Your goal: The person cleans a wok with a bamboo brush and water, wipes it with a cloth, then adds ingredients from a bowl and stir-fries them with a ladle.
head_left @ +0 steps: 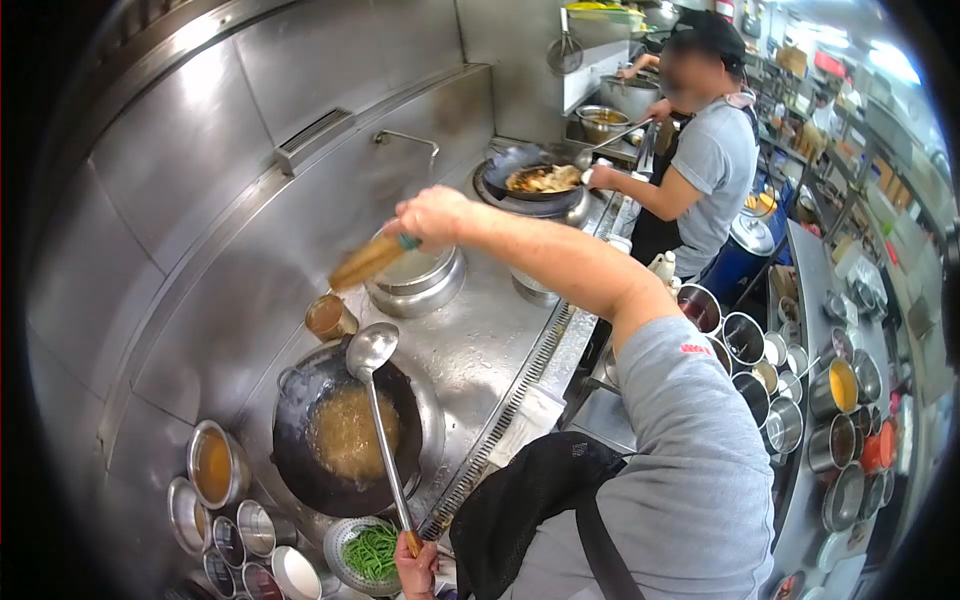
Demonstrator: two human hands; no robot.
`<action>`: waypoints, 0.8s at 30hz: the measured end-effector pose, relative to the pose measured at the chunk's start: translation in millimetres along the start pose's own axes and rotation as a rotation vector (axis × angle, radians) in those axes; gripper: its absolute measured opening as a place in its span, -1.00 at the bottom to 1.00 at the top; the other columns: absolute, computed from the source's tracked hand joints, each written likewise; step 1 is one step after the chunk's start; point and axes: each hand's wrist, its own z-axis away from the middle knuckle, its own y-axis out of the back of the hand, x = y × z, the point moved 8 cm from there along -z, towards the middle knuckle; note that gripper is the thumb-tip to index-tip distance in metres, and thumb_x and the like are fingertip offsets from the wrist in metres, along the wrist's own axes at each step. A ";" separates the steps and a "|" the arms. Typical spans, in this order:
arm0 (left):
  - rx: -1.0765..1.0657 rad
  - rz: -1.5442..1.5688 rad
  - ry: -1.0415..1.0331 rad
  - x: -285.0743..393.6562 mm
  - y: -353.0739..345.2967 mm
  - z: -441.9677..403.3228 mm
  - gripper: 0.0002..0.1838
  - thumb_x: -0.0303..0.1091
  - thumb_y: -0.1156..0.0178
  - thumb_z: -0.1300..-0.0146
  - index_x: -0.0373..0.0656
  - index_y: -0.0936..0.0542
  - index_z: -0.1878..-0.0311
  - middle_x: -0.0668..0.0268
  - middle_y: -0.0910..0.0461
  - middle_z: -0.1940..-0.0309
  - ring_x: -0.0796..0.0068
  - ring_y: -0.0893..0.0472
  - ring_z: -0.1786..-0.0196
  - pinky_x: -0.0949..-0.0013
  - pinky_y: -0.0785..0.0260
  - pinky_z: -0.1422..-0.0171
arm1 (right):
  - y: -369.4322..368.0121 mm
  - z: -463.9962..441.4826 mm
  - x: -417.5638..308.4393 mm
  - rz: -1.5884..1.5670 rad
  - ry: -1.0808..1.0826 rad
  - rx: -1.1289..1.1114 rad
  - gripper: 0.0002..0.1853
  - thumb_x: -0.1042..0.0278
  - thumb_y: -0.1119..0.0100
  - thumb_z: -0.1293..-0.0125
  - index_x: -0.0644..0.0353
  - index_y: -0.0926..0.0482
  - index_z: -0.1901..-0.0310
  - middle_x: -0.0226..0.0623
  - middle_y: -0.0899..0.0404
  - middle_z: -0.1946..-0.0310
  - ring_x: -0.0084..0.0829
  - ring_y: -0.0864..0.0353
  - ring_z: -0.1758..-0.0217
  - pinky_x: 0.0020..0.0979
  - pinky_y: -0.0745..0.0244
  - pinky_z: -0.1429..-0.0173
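Note:
My right hand (pixel 430 215) is stretched out over the range, closed around a long tan-brown tool with a green band (pixel 366 262). The tool is blurred and looks like a bamboo wok brush, though I cannot be sure. It hangs above a round steel pot (pixel 425 285) and a small metal cup (pixel 330 316). Low in the view, my left hand (pixel 416 570) grips the handle of a steel ladle (pixel 374 348). The ladle's bowl lies over the far rim of a dark wok (pixel 292 440), in which brownish liquid (pixel 350 432) bubbles.
A colander (pixel 345 560) of green beans stands beside the wok. Several steel bowls (pixel 215 465) are at lower left. A co-worker (pixel 715 150) handles a second wok (pixel 515 165) of food. Pots (pixel 742 338) and a shelf of containers (pixel 840 390) line the right.

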 end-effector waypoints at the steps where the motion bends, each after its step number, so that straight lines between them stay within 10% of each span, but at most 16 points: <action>1: 0.003 -0.027 0.013 5.9 -12.6 -0.1 -0.87 -0.52 -0.23 -0.38 -0.05 -0.48 0.19 0.57 -0.33 0.59 0.73 -0.27 0.61 0.54 -0.10 0.55 | 19.1 9.9 19.5 -0.059 -0.043 0.067 -0.37 0.18 -0.44 -0.15 -0.20 -0.57 -0.32 -0.24 -0.68 -0.06 -0.14 -0.72 -0.13 -0.11 -0.66 -0.15; 4: -0.092 0.016 -0.077 5.5 -39.5 -16.9 -0.41 -0.58 -0.34 -0.21 -0.24 -0.46 -0.34 0.44 -0.46 0.51 0.70 -0.32 0.66 0.58 -0.15 0.62 | 38.7 51.0 76.8 -0.379 -0.207 0.342 -0.29 0.11 -0.48 -0.13 -0.16 -0.52 -0.38 -0.22 -0.66 -0.14 -0.12 -0.67 -0.21 -0.11 -0.61 -0.25; 13: -0.127 -0.194 0.103 -44.2 -129.8 -24.5 -0.64 -0.55 -0.40 -0.16 -0.18 -0.55 -0.02 0.52 -0.38 0.54 0.73 -0.34 0.58 0.55 -0.15 0.55 | -107.0 160.3 137.5 -0.097 -0.119 -0.286 -0.34 0.22 -0.53 -0.07 -0.25 -0.61 -0.28 -0.30 -0.72 -0.06 -0.17 -0.71 -0.16 -0.11 -0.63 -0.20; 19: -0.185 -0.294 0.110 -72.9 -176.5 -14.5 -0.53 -0.44 -0.47 -0.19 -0.13 -0.57 -0.17 0.55 -0.39 0.48 0.74 -0.33 0.53 0.56 -0.18 0.49 | -100.2 191.5 192.8 -0.568 -0.267 0.249 -0.29 0.25 -0.43 -0.13 0.08 -0.51 -0.37 0.01 -0.71 -0.04 0.01 -0.69 -0.12 -0.11 -0.58 -0.23; 21: -0.241 -0.056 0.165 -85.1 -180.7 -13.1 -0.39 -0.42 -0.49 -0.18 -0.12 -0.54 -0.31 0.54 -0.45 0.44 0.74 -0.35 0.53 0.58 -0.20 0.49 | -170.3 200.9 162.8 -0.345 -0.039 -0.297 -0.29 0.20 -0.44 -0.08 -0.09 -0.56 -0.36 -0.03 -0.73 0.01 -0.02 -0.72 -0.07 -0.11 -0.61 -0.19; 24: -0.180 -0.035 0.155 -81.6 -178.4 -3.9 -0.32 -0.46 -0.46 -0.20 -0.11 -0.48 -0.41 0.51 -0.49 0.42 0.73 -0.37 0.53 0.59 -0.21 0.51 | -176.4 208.3 153.3 -0.242 -0.049 -0.400 -0.32 0.15 -0.47 -0.04 -0.13 -0.62 -0.30 -0.05 -0.75 0.05 -0.05 -0.73 -0.04 -0.11 -0.61 -0.20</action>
